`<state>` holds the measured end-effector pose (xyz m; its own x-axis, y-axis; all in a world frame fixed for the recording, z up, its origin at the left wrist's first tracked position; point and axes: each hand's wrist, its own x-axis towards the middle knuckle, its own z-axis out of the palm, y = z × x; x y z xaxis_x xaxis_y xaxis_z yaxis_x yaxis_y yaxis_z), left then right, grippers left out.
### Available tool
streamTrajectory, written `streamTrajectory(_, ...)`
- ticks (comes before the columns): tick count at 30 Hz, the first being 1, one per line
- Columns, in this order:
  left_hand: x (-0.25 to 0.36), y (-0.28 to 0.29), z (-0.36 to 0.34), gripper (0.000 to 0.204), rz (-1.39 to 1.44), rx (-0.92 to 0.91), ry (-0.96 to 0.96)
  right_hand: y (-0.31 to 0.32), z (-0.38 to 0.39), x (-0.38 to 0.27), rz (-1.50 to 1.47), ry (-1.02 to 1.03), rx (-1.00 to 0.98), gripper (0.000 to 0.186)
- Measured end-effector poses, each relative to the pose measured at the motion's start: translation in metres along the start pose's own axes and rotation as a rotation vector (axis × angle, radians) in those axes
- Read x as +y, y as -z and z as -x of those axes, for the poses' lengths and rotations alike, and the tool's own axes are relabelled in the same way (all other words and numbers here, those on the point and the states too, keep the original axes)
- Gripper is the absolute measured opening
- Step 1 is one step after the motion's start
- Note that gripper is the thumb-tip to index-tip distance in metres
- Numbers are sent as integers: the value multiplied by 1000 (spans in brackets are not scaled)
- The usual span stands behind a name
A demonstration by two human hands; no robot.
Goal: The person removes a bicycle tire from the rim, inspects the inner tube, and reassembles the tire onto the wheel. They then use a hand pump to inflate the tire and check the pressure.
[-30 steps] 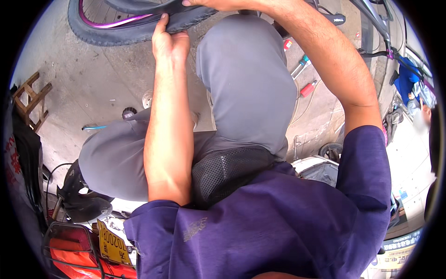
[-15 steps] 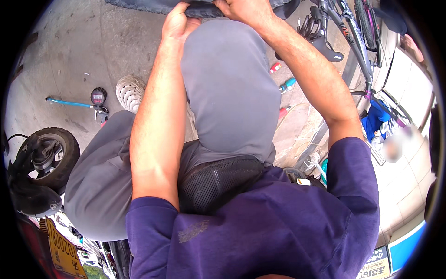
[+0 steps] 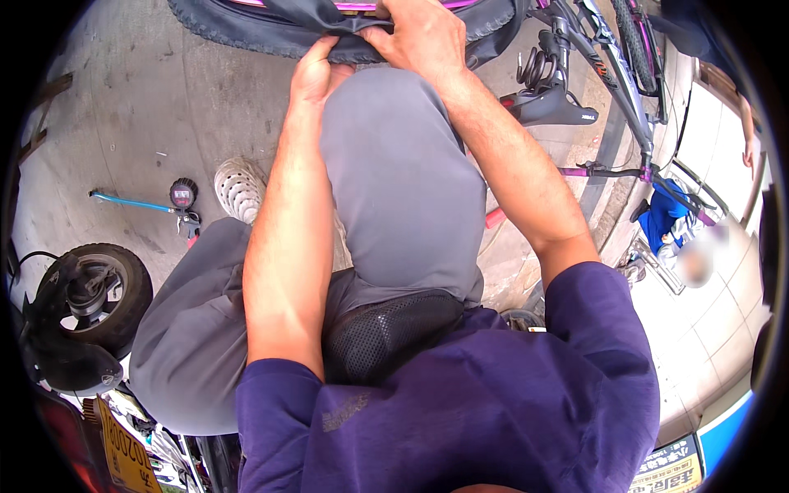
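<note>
A bicycle tire (image 3: 238, 37) with a knobbly black tread lies across the top of the view, on a wheel whose pink rim (image 3: 454, 4) shows at the upper edge. A slack black inner tube (image 3: 300, 12) hangs over the rim and tire. My left hand (image 3: 316, 76) grips the tire's near edge, thumb on top and the other fingers partly hidden by my raised knee. Just right of it, my right hand (image 3: 423, 37) is closed on the inner tube by the tire's edge, its fingertips pressed into the black rubber.
On the floor at left lies a tire gauge (image 3: 182, 195) with a blue hose. A scooter wheel (image 3: 107, 287) stands lower left. At upper right is a bicycle frame (image 3: 604, 70) with a black saddle (image 3: 559, 111). A red handle (image 3: 495, 218) shows beside my knee. Other people are at far right.
The view has shifted, so more of the wheel, pink rim and inner tube shows. My right hand has drawn in closer to my left. My right arm now covers the small tools on the floor.
</note>
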<state>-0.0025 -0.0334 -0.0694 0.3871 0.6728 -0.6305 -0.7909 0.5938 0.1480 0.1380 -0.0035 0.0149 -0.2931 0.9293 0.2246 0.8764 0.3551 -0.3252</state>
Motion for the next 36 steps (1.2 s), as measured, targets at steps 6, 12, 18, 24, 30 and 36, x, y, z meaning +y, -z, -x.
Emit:
streamTrajectory(6, -2, 14, -7, 41, 9, -32, 10, 3, 1, -3, 150, 27, 44, 29)
streamTrajectory(12, -3, 11, -11, 43, 33, -3, -8, -12, 0, 20, -46, -81, -146, 31)
streamTrajectory(18, 1, 6, -3, 43, 43, -9, 25, -21, -2, 22, -133, -85, -29, 32)
streamTrajectory(24, -8, 18, -12, 40, 48, 9, -9, -8, 4, 25, -17, -43, -93, 47)
streamTrajectory(30, -7, 24, -21, 45, -40, 204, -229, 64, 52, 19, 164, -290, -343, 42)
streamTrajectory(36, -8, -8, -15, 48, -29, 433, -309, 77, 44, 42, 89, -350, -431, 21)
